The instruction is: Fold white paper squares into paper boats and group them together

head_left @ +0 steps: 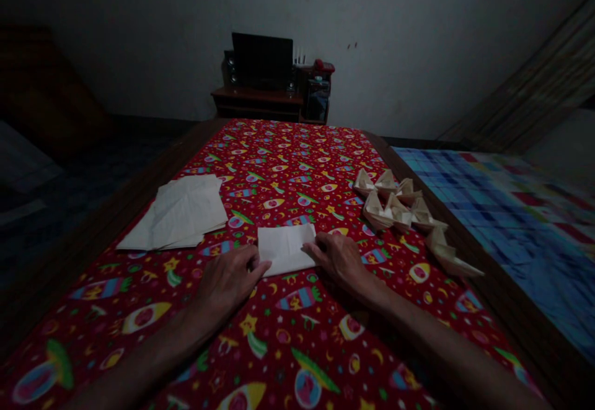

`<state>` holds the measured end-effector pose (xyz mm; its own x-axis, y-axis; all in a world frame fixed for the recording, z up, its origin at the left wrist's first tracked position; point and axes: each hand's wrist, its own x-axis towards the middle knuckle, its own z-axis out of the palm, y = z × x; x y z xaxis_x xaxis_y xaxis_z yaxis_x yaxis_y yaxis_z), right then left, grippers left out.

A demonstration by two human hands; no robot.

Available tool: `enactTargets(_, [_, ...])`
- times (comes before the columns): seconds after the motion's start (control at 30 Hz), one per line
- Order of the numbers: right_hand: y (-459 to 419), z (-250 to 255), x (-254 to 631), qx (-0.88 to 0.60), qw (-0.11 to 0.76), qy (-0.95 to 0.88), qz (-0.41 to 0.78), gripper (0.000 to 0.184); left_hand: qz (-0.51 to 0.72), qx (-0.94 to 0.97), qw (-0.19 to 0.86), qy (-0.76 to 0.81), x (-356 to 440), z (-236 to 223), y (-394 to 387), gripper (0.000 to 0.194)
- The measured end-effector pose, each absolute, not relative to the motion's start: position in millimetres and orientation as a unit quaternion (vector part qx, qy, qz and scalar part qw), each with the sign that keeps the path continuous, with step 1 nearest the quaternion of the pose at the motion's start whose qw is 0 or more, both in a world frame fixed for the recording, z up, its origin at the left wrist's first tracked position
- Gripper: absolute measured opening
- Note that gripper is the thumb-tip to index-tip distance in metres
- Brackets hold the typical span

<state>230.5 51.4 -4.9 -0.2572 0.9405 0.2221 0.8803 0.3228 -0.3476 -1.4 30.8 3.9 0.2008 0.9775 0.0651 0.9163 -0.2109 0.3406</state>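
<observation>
A folded sheet of white paper (287, 244) lies on the red patterned cloth in front of me, its near edge doubled over. My left hand (235, 267) grips its left edge, the thumb on top and the fingers curled. At the opposite edge, my right hand (341, 258) has its thumb on the paper and its fingers bent around the side. To the left rests a loose stack of paper sheets (181, 215). Several folded paper boats (393, 209) stand grouped on the right, with one boat (449, 255) nearer to me.
The red cloth (297, 329) covers a surface with dark wooden borders (465, 292). A monitor (263, 57) stands on a brown desk (260, 95) by the far wall. To the right is a blue checked sheet (446, 193).
</observation>
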Motion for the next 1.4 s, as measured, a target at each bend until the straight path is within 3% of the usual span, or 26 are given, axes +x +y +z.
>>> enactTargets(0.13, [49.6, -9.5, 231.1, -0.583, 0.2, -0.784, 0.07, 0.033, 0.178, 0.773, 0.077, 0.605, -5.4, -6.4, 28.9, 0.017])
enactTargets(0.3, [49.2, -11.8, 231.3, -0.583, 0.204, -0.782, 0.082, 0.032, 0.267, 0.803, -0.018, 0.533, -3.4, -10.0, 31.8, 0.044])
enactTargets(0.5, [50.4, -11.4, 229.7, -0.587, 0.201, -0.78, 0.076, 0.034, 0.154, 0.915, 0.001, 0.372, 21.7, -7.0, 26.0, 0.037])
enactTargets(1.1, [52.1, -12.5, 229.2, -0.588, 0.184, -0.787, 0.042, 0.032, 0.145, 0.913, -0.007, 0.381, 31.8, -21.2, 24.1, 0.041])
enactTargets(1.27, [56.5, -15.0, 230.4, -0.566, 0.258, -0.779, 0.082, 0.027, 0.146, 0.911, -0.011, 0.386, 32.9, -20.4, 23.2, 0.04])
enactTargets(1.4, [68.8, -11.9, 228.5, -0.576, 0.302, -0.738, 0.179, 0.024, 0.147, 0.908, -0.011, 0.391, 33.8, -20.8, 23.5, 0.039])
